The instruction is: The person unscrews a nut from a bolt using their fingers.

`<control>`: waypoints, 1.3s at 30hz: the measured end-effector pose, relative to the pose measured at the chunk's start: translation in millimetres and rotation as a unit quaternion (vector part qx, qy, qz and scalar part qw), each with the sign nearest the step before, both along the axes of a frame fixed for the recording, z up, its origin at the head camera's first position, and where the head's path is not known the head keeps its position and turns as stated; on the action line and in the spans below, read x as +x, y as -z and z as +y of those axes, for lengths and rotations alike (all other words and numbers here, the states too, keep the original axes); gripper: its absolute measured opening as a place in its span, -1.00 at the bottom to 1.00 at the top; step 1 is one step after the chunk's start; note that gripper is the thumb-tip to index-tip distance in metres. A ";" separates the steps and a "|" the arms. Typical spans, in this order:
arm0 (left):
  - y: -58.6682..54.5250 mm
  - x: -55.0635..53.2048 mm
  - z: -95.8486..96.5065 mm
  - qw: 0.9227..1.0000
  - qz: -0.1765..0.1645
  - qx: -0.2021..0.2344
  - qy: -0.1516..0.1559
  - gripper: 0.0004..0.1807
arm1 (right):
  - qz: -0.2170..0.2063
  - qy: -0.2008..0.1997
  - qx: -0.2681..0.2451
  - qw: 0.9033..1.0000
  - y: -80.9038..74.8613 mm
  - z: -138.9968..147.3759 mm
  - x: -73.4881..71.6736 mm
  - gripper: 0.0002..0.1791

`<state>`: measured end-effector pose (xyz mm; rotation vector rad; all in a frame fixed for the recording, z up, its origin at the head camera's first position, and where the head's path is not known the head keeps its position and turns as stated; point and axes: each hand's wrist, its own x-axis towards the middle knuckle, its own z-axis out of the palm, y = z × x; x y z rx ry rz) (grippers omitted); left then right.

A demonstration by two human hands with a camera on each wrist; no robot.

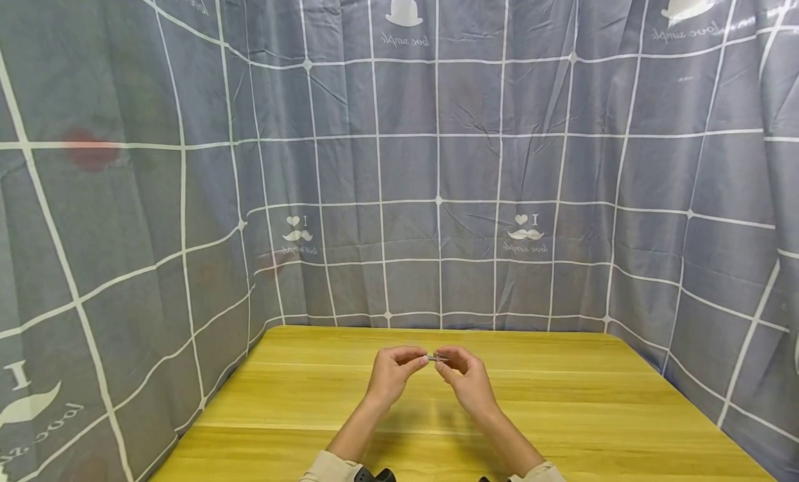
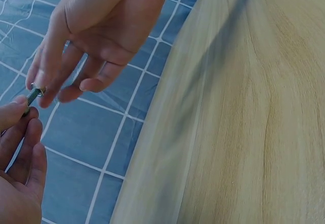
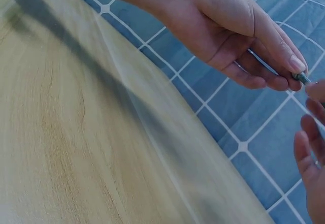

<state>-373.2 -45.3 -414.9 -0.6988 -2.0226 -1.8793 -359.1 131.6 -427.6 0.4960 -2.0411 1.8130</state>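
"How much room is there?"
"A grid-patterned curtain [image 1: 471, 163] borders the wooden surface [image 1: 599, 412] along its far edge; wood spreads wide to left and right."
"And the hands?"
"Left hand [image 1: 390, 375] and right hand [image 1: 469, 376] are raised, angled inward, fingertips nearly meeting, both pinching."
"Pinching what?"
"A threaded screw [image 2: 33, 96], sideways between them."

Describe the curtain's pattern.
The curtain has a white grid with white prints, shown best in the head view.

Grey-blue, white-gridded curtains [image 1: 471, 166] enclose the rear, left and right sides of a rounded-corner table [image 1: 593, 406] with a wood-grain surface.
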 end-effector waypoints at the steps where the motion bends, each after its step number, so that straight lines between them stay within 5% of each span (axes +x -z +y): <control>1: 0.0 -0.2 -0.1 1.000 0.003 -0.001 -0.001 -0.84 | 0.000 0.001 -0.002 1.000 0.0 -0.1 -0.2 -0.72; 12: 1.5 -4.4 0.9 1.000 -0.008 0.006 -0.007 -0.89 | -0.011 0.013 -0.004 1.000 -12.3 -4.2 9.3 -0.76; 18: -12.9 13.2 0.6 1.000 -0.002 0.002 -0.006 -0.90 | -0.017 0.022 0.005 1.000 -9.9 -3.6 8.4 -0.80; 24: 2.0 -4.9 -1.5 1.000 -0.018 0.022 0.012 -0.87 | -0.006 0.010 -0.007 1.000 1.2 -1.6 -2.9 -0.80; 39: 2.5 -5.0 -2.1 1.000 -0.005 0.015 0.011 -0.86 | -0.012 0.010 -0.008 1.000 -0.4 -2.9 -0.5 -0.82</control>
